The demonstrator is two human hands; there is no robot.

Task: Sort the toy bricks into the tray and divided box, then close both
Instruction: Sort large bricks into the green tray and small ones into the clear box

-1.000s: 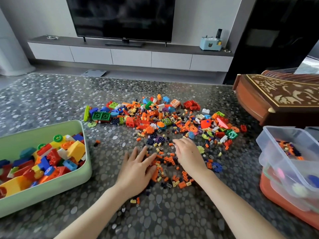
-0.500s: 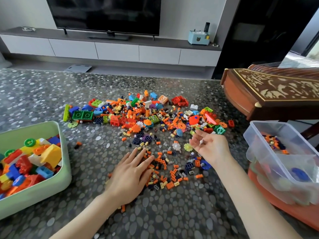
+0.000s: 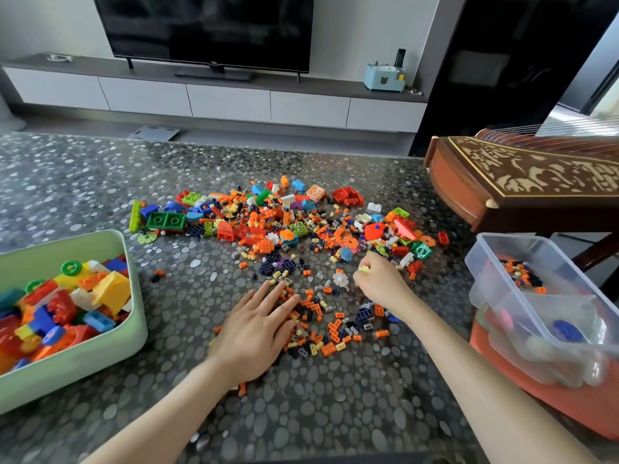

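A green tray [image 3: 72, 371] is sitting at the left edge of the surface [image 3: 335, 413], a clear box [image 3: 522, 237] by its right edge. Bricks [image 3: 284, 229] are lying scattered between them. The left hand [image 3: 258, 329] is resting flat on small bricks; the right hand [image 3: 378, 281] is pinching a yellow piece [image 3: 364, 269].

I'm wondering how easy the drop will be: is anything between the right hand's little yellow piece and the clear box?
Nothing visible blocks it. The right hand pinches the yellow piece over loose bricks that lie low on the table. The clear box stands open to its right, with no lid on.
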